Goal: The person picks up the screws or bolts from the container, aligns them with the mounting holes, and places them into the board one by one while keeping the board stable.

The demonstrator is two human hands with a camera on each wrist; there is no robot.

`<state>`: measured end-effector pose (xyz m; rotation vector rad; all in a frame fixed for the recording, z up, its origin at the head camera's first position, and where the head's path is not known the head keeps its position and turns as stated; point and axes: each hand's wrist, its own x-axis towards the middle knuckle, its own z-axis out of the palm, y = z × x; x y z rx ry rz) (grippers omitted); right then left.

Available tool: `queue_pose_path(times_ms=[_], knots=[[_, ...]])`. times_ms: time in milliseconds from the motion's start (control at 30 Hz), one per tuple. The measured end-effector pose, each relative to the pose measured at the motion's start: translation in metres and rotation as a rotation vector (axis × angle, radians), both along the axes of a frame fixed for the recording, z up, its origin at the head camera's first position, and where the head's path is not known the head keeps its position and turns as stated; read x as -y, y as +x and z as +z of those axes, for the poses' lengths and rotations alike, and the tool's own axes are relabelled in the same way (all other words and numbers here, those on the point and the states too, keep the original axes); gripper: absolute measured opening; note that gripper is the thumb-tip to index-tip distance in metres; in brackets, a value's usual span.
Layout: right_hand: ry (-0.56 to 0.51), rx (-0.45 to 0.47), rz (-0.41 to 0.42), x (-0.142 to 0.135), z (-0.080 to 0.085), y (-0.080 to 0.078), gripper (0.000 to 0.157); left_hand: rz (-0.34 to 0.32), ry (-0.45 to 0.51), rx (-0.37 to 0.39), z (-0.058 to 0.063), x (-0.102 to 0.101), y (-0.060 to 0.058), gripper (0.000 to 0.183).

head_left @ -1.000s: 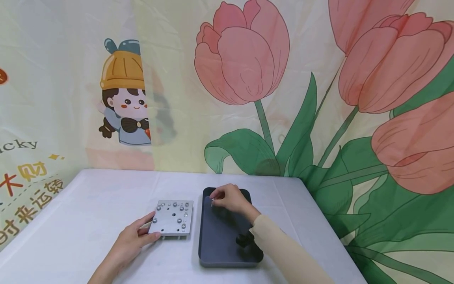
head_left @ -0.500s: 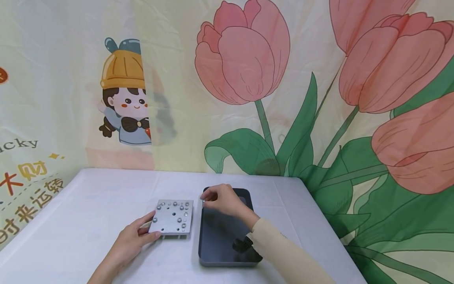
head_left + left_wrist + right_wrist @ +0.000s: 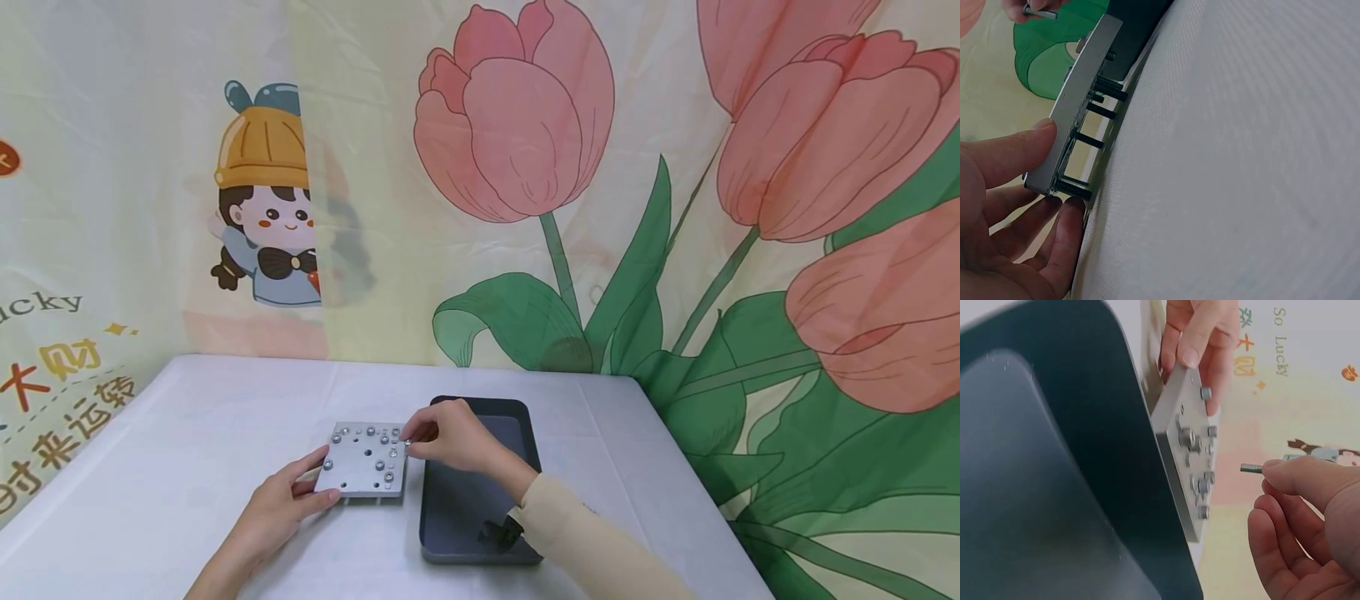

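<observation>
A square silver metal plate (image 3: 348,472) has bare holes and several socket-head bolts (image 3: 1204,486) standing in it. Below it, in the left wrist view, threaded shanks (image 3: 1090,139) stick out underneath. My left hand (image 3: 277,504) holds the plate by its near left corner, thumb along the edge and fingers beneath. Between thumb and fingertips my right hand (image 3: 457,442) pinches a small bolt (image 3: 1251,468), its threaded end pointing away from the fingers. That hand is just beside the plate's right edge, over the tray's left rim. The bolt's head is hidden by the fingers in the right wrist view.
A dark shallow rectangular tray (image 3: 450,517) stands right of the plate, partly under the right forearm. A small black object (image 3: 495,533) shows at the right wrist above it. White cloth (image 3: 187,467) covers the table, and a printed curtain (image 3: 375,167) hangs behind.
My right hand has moved left with the bolt, from above the tray to the plate's right edge. The left hand and the plate have stayed in place.
</observation>
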<state>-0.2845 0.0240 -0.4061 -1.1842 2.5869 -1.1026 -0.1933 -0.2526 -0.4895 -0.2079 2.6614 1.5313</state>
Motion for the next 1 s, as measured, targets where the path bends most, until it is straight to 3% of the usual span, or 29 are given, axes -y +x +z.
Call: queue_pose_path(times_ms=[433, 1000], knots=[[0.065, -0.079, 0.091, 0.024, -0.013, 0.014, 0.011, -0.009, -0.008, -0.010, -0.001, 0.002, 0.001, 0.091], [0.123, -0.071, 0.074, 0.037, -0.026, 0.017, 0.011, -0.008, 0.009, -0.011, 0.000, 0.002, 0.002, 0.090]])
